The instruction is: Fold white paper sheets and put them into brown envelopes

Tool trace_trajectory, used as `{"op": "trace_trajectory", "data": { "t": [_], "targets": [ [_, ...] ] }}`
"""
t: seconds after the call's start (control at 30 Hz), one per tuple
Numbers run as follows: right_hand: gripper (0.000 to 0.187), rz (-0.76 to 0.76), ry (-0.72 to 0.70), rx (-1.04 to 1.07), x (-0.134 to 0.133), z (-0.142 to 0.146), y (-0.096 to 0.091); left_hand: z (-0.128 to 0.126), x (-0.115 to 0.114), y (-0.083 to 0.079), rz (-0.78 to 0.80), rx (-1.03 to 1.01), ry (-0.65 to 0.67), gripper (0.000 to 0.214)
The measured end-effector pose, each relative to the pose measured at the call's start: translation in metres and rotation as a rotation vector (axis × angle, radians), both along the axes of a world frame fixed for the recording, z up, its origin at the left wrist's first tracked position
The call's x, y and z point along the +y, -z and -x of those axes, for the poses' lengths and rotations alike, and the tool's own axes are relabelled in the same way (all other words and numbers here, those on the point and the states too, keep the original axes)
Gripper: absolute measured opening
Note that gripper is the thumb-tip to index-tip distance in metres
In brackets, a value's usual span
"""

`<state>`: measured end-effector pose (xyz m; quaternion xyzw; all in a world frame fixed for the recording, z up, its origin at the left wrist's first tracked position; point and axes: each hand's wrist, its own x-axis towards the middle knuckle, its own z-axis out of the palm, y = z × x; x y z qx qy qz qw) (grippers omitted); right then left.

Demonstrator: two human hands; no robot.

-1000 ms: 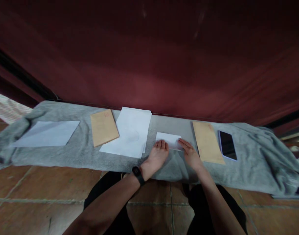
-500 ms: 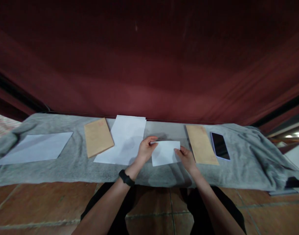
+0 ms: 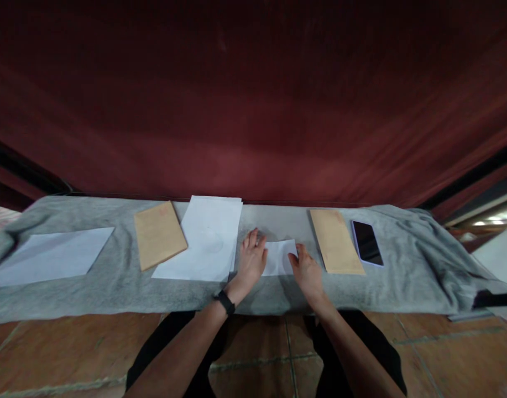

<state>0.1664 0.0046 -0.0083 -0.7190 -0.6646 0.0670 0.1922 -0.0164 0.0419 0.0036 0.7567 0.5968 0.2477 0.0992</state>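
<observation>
A small white sheet of paper, apparently folded, lies on the grey cloth between my hands. My left hand rests flat at its left edge, fingers stretched out and a little apart, covering that side. At the right edge, my right hand has its thumb over the paper and its fingers curled by the border, closed on it. Several larger white sheets lie just left of my left hand. To the right of my right hand is a long brown envelope.
The grey cloth covers a long low surface against a dark red wall. A brown envelope stack overlaps the larger sheets. Another white sheet lies far left. A phone lies right. Tiled floor is below.
The small paper has come down from a raised, tilted hold onto the cloth. My left hand has gone from pinching its corner to lying flat with fingers spread. The view has shifted slightly.
</observation>
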Motion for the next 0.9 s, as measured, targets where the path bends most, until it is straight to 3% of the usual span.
{"op": "trace_trajectory", "data": {
  "t": [0.13, 0.2, 0.67, 0.8, 0.9],
  "targets": [
    [0.041, 0.054, 0.017, -0.009, 0.0, 0.002, -0.006, -0.018, -0.027, 0.006, -0.003, 0.219, 0.18, 0.047],
    [0.041, 0.059, 0.012, -0.01, 0.0, 0.002, -0.008, -0.023, -0.036, 0.008, 0.012, 0.251, 0.206, 0.051],
    [0.029, 0.167, 0.051, -0.076, 0.0, -0.006, -0.014, 0.005, -0.04, 0.014, 0.073, 0.333, 0.057, 0.071],
    [0.03, 0.074, 0.031, -0.12, -0.002, -0.008, -0.014, 0.008, -0.042, 0.013, 0.069, 0.336, 0.018, 0.068],
    [0.036, -0.058, -0.068, -0.088, -0.003, -0.003, -0.01, 0.005, -0.043, 0.011, 0.055, 0.334, 0.015, 0.061]
  ]
}}
